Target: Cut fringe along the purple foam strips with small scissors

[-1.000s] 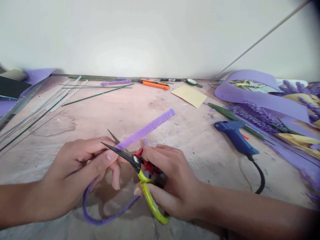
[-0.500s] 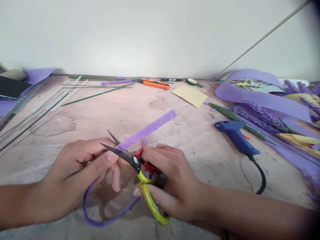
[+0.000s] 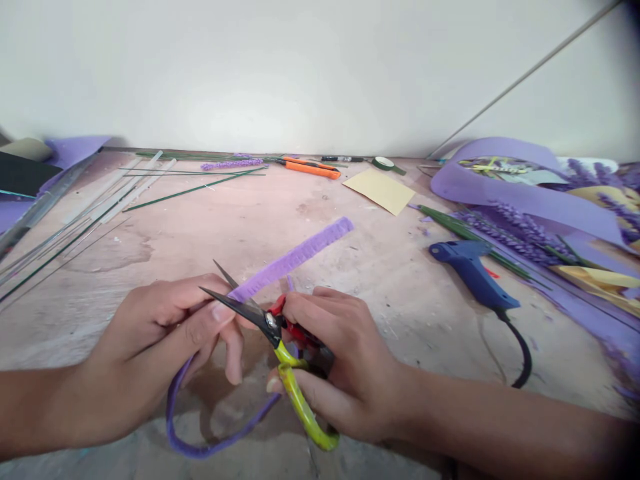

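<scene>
Pinched between the thumb and fingers of my left hand [image 3: 175, 327] is a long purple strip [image 3: 300, 255], with fine cuts along one edge. One end sticks out up and to the right, while the rest loops down below my hands. My right hand [image 3: 345, 360] grips a pair of scissors [image 3: 271, 327] with one yellow-green handle and one red handle. The dark blades are parted and straddle the strip right by my left thumb. Part of the red handle is hidden behind my right fingers.
A blue glue gun [image 3: 473, 273] lies at right, beside artificial lavender stems [image 3: 525, 233] and purple sheets [image 3: 530, 193]. Toward the back are an orange utility knife [image 3: 313, 168], a yellow paper [image 3: 380, 191] and green tape [image 3: 383, 163]. Thin wires [image 3: 75, 230] and clear sticks lie left.
Both hands keep nearly the same place and grip. The strip's free end has shifted very slightly upward; the scissors stay parted around the strip.
</scene>
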{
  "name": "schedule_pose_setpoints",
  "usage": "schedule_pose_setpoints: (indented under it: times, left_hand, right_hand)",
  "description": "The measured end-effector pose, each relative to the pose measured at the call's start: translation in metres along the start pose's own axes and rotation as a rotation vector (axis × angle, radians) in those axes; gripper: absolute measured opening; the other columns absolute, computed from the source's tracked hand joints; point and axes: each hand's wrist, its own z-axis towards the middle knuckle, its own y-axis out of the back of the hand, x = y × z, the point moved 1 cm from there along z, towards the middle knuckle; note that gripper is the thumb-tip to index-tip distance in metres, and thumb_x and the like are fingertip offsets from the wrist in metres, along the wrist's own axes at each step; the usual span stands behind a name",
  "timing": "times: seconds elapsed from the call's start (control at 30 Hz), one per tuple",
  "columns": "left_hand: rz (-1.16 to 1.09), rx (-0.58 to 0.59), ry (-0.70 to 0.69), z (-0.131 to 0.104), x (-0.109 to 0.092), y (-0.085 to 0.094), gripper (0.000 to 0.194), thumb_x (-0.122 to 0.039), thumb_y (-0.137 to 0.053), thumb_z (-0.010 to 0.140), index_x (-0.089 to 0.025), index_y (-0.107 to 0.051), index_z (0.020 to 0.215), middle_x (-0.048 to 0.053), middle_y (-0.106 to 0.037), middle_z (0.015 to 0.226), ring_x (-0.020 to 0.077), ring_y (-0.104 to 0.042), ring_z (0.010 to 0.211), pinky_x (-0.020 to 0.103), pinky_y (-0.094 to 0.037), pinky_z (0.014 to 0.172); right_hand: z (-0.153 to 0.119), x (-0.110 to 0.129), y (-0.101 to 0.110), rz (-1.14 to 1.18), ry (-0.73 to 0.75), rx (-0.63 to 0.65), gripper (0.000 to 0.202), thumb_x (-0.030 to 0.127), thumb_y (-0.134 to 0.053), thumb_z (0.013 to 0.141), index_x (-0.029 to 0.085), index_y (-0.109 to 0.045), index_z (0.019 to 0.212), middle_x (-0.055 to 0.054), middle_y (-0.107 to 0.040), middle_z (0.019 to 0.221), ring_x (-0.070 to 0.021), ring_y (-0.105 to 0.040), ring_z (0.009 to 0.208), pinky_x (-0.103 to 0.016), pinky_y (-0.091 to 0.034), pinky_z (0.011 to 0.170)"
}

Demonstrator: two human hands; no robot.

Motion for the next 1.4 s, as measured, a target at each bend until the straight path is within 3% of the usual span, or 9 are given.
schedule_pose_setpoints:
  times: [0.43,0.6,0.77,0.93,1.1,1.27,1.4]
  left_hand:
    - [0.050,-0.019,-0.066,-0.001,-0.002,0.003,0.040,-0.040,-0.053,0.104,-0.027,-0.073,0.072,-0.004,-0.070,0.059,0.0104,-0.058,0.041,0.019,-0.044,0.039]
    - [0.115,0.047,-0.136,0.003,-0.011,0.004,0.042,-0.036,-0.052,0.104,-0.028,-0.074,0.069,-0.006,-0.071,0.061,0.0085,-0.061,0.045,0.016,-0.046,0.044]
    - [0.149,0.058,-0.185,0.006,-0.016,0.003,0.041,-0.032,-0.052,0.103,-0.028,-0.075,0.069,-0.006,-0.070,0.061,0.0077,-0.061,0.046,0.015,-0.045,0.044]
    - [0.062,0.032,-0.118,0.004,-0.010,0.002,0.041,-0.031,-0.052,0.103,-0.029,-0.076,0.070,-0.006,-0.072,0.060,0.0095,-0.061,0.044,0.017,-0.046,0.041]
    - [0.060,0.085,-0.126,0.006,-0.014,0.003,0.041,-0.030,-0.055,0.102,-0.026,-0.076,0.067,-0.003,-0.074,0.061,0.0120,-0.067,0.051,0.018,-0.051,0.049]
    - [-0.046,0.046,0.003,0.004,-0.009,0.001,0.042,-0.038,-0.057,0.101,-0.024,-0.075,0.066,-0.001,-0.072,0.058,0.0107,-0.056,0.044,0.019,-0.042,0.040]
    - [-0.150,0.063,0.077,-0.002,-0.001,0.002,0.039,-0.044,-0.055,0.102,-0.024,-0.075,0.074,-0.001,-0.072,0.061,0.0117,-0.056,0.046,0.020,-0.045,0.042]
  right_hand:
    - [-0.003,-0.002,0.000,0.016,0.062,0.002,0.035,0.047,-0.050,0.103,0.022,-0.043,0.080,0.006,-0.049,0.065,-0.0116,-0.037,0.054,-0.029,-0.029,0.059]
    - [-0.001,-0.002,0.001,0.060,0.099,-0.014,0.022,0.036,-0.060,0.095,0.022,-0.047,0.084,0.005,-0.054,0.068,-0.0121,-0.041,0.055,-0.030,-0.029,0.059]
    - [-0.003,-0.004,0.001,0.091,0.089,0.020,0.026,0.039,-0.060,0.096,0.021,-0.047,0.082,0.005,-0.054,0.070,-0.0122,-0.042,0.057,-0.030,-0.029,0.060]
    - [-0.005,-0.005,0.000,0.086,0.067,0.045,0.021,0.037,-0.060,0.096,0.021,-0.050,0.087,0.007,-0.048,0.068,-0.0112,-0.037,0.056,-0.029,-0.029,0.061]
    - [-0.003,-0.004,0.000,0.092,0.102,0.003,0.025,0.037,-0.061,0.095,0.023,-0.044,0.083,0.006,-0.050,0.069,-0.0125,-0.042,0.057,-0.029,-0.029,0.060]
    - [-0.002,-0.003,0.001,0.059,0.070,-0.002,0.035,0.049,-0.053,0.102,0.022,-0.046,0.082,0.007,-0.046,0.064,-0.0116,-0.037,0.053,-0.029,-0.029,0.059]
    - [-0.003,-0.003,0.001,0.057,0.041,0.006,0.036,0.049,-0.053,0.102,0.022,-0.046,0.078,0.007,-0.046,0.064,-0.0116,-0.037,0.054,-0.029,-0.029,0.059]
